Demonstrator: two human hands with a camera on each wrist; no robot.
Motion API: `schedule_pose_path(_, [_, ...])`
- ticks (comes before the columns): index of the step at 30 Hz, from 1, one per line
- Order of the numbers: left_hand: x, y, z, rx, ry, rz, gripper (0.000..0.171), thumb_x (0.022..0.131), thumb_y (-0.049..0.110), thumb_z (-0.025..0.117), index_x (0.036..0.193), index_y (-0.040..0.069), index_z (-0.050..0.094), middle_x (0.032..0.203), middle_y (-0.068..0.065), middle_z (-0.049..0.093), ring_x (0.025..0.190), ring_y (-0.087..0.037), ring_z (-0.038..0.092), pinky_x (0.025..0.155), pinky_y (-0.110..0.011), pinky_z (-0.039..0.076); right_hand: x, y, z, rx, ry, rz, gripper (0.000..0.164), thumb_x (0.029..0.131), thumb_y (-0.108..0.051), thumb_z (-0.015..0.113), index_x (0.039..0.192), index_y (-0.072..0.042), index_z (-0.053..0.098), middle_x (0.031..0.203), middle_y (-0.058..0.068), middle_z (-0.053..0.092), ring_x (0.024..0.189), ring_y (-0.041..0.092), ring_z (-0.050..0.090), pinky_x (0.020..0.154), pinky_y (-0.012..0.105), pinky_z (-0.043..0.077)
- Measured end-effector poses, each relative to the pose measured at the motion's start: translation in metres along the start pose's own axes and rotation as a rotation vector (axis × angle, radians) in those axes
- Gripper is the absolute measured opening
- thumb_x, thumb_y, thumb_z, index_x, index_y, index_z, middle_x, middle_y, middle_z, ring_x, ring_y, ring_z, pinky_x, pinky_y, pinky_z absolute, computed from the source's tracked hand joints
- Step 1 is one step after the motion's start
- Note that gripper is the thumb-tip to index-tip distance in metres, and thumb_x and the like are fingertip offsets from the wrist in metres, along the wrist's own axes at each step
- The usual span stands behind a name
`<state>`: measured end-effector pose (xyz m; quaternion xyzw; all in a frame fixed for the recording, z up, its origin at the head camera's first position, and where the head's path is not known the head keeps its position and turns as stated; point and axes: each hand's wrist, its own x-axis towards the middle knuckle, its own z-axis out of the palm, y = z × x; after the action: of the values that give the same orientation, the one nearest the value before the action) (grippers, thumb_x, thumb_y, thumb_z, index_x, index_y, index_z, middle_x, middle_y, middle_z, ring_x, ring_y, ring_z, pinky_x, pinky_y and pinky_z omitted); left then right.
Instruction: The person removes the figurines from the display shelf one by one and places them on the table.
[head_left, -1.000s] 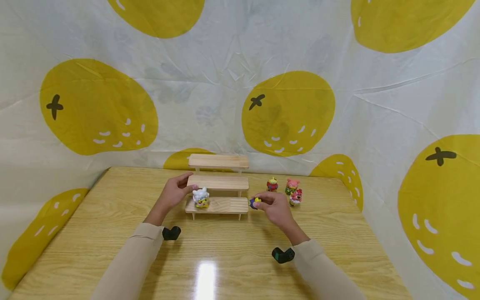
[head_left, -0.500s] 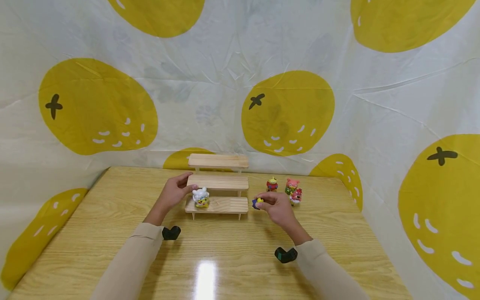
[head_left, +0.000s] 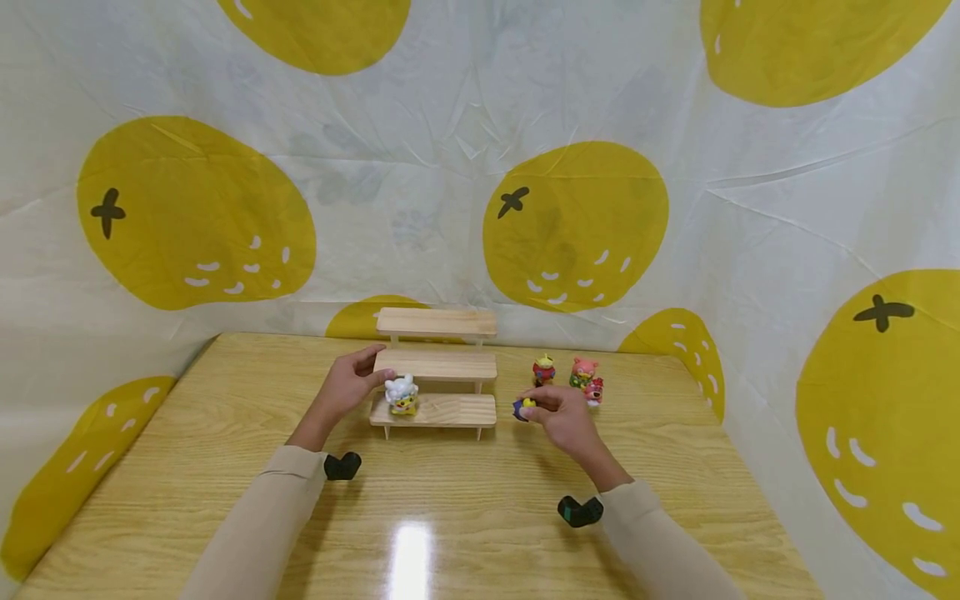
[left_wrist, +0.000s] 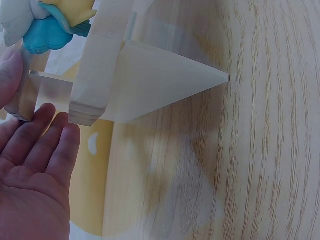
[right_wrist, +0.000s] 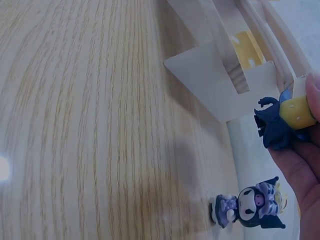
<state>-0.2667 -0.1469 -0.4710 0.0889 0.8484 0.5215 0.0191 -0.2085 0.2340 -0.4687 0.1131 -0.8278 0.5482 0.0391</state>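
My left hand (head_left: 347,387) grips the left end of a three-step wooden display stand (head_left: 450,365) at its middle board. In the left wrist view, the thumb lies over that board and the fingers reach beneath it. On the left of the bottom step sits a white-and-yellow figurine (head_left: 401,396), its turquoise part (left_wrist: 46,36) showing from the side. Just right of the stand, my right hand (head_left: 566,421) pinches a small dark blue and yellow figurine (right_wrist: 280,122) between thumb and fingers, tilted sideways in the head view.
Beyond my right hand stand a red figurine (head_left: 543,372), a pink-and-green one (head_left: 582,372) and a pink-and-white one (head_left: 594,392). The right wrist view also has a black-and-purple figurine (right_wrist: 245,205) on the wooden table (head_left: 480,517). A fruit-print cloth (head_left: 420,208) hangs behind.
My right hand has moved right and slightly nearer, carrying the blue and yellow figurine away from the bottom step's right end. My left hand stays in place on the stand.
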Motion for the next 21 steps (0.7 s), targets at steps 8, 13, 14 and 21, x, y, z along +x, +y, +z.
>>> schedule_pose_path(8, [0.0, 0.0, 0.0, 0.007, -0.002, -0.01, 0.071, 0.1, 0.035, 0.072, 0.159, 0.007, 0.044, 0.162, -0.026, 0.041, 0.149, -0.042, 0.045, 0.119, -0.058, 0.043, -0.003, 0.005, -0.006, -0.033, 0.007, 0.016, 0.018, 0.092, 0.0, 0.076, 0.11, 0.004, 0.079, 0.108, 0.025, 0.078, 0.092, 0.016, 0.078, 0.074, 0.017, 0.059])
schedule_pose_path(13, [0.001, 0.0, 0.0, 0.015, -0.003, -0.012, 0.073, 0.1, 0.036, 0.072, 0.16, 0.006, 0.043, 0.163, -0.026, 0.04, 0.148, -0.043, 0.045, 0.118, -0.059, 0.043, -0.006, 0.007, -0.009, -0.048, 0.004, 0.028, 0.019, 0.093, 0.001, 0.075, 0.111, 0.006, 0.078, 0.11, 0.025, 0.078, 0.096, 0.027, 0.079, 0.074, 0.017, 0.059])
schedule_pose_path(14, [0.001, 0.0, 0.0, 0.014, -0.004, -0.012, 0.073, 0.1, 0.036, 0.072, 0.16, 0.006, 0.042, 0.164, -0.026, 0.039, 0.148, -0.044, 0.045, 0.118, -0.059, 0.043, -0.006, 0.007, -0.01, -0.048, 0.006, 0.031, 0.02, 0.093, 0.001, 0.075, 0.111, 0.006, 0.078, 0.11, 0.024, 0.078, 0.097, 0.029, 0.079, 0.074, 0.017, 0.059])
schedule_pose_path(21, [-0.001, 0.0, 0.0, 0.013, -0.006, -0.008, 0.074, 0.101, 0.036, 0.071, 0.161, 0.006, 0.04, 0.165, -0.025, 0.038, 0.149, -0.043, 0.044, 0.119, -0.059, 0.042, -0.006, 0.012, -0.015, -0.051, 0.012, 0.032, 0.021, 0.092, 0.0, 0.076, 0.112, 0.005, 0.078, 0.112, 0.022, 0.079, 0.103, 0.032, 0.078, 0.078, 0.018, 0.06])
